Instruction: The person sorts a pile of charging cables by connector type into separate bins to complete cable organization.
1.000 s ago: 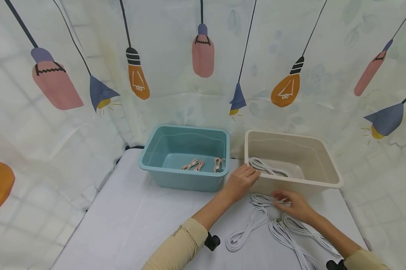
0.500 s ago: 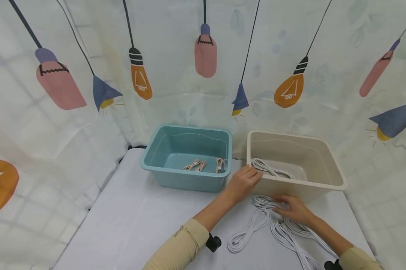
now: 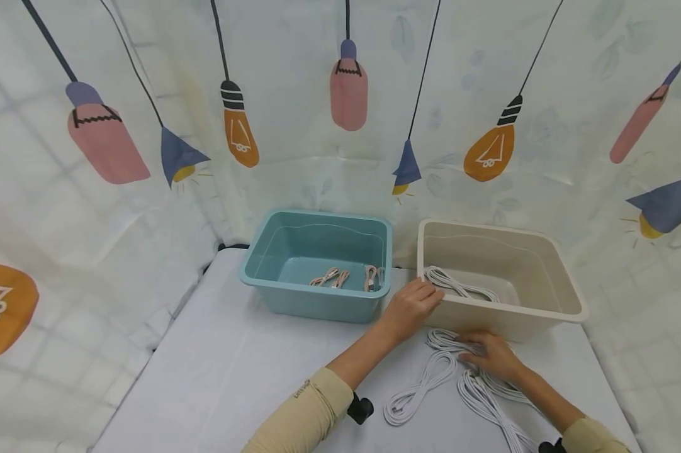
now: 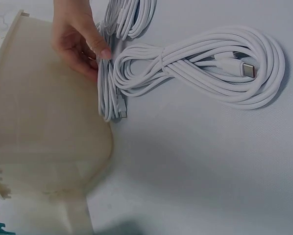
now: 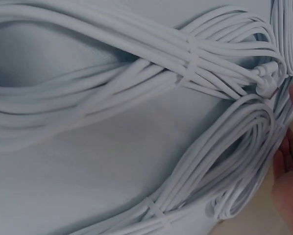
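Note:
My left hand (image 3: 411, 308) grips the front left corner of the beige bin (image 3: 488, 316), fingers over its rim. Just in front of the bin, my right hand (image 3: 495, 358) holds a bundled white USB cable (image 3: 442, 340) between thumb and fingers. In the left wrist view this bundle (image 4: 106, 93) lies along the foot of the bin, its small metal plug showing. Another bundled white USB cable (image 3: 420, 390) is looped on the table beside it. More white cable bundles (image 3: 482, 399) lie below the right forearm. Inside the beige bin rests a white cable (image 3: 459, 286).
A teal bin (image 3: 312, 302) stands left of the beige one, with several small pinkish cables (image 3: 329, 277) on its floor. Both are on a white-covered table (image 3: 221, 377). A patterned curtain (image 3: 295, 151) hangs close behind and along the sides.
The right hand has come slightly nearer and lower, its fingers closing around the cable bundle. The left hand stays on the rim. The whole head view has shifted a little.

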A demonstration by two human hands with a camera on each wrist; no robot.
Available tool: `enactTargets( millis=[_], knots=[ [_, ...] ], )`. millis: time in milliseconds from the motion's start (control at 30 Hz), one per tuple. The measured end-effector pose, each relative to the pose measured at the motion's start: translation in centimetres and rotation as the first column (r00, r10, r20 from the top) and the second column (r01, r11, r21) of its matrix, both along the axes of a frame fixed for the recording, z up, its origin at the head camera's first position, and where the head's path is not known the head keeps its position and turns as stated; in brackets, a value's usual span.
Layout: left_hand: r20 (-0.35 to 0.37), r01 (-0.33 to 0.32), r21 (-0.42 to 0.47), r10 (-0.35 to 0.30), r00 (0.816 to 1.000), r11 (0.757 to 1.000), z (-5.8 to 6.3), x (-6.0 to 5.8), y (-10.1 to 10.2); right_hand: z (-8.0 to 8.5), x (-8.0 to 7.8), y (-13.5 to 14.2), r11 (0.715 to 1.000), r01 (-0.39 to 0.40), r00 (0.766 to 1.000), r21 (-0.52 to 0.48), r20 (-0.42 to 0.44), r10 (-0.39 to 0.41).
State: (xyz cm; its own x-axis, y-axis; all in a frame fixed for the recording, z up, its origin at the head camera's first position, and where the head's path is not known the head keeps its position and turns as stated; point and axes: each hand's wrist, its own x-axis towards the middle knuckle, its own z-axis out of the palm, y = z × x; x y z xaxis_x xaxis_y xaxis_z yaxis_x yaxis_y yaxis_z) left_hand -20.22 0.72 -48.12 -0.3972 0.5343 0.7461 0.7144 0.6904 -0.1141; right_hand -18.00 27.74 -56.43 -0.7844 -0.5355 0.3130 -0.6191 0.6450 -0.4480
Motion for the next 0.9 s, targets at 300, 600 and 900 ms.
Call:
enactTargets(
  millis=[300,600,900],
  knots=[
    [0.003,-0.012,-0.014,0.012,1.000,1.000,0.0,0.1,0.2,-0.2,0.7,-0.4,0.998,0.057,0.997,0.006,0.051,-0.057],
    [0.023,-0.025,-0.024,0.026,0.999,0.999,0.3,0.4,0.2,0.1,0.3,-0.2,1.000,-0.030,0.999,0.002,-0.028,0.030],
    [0.038,-0.026,-0.029,0.027,0.999,0.999,0.4,0.4,0.2,1.7,0.0,0.6,0.990,-0.140,0.988,0.011,-0.069,0.140]
  ],
)
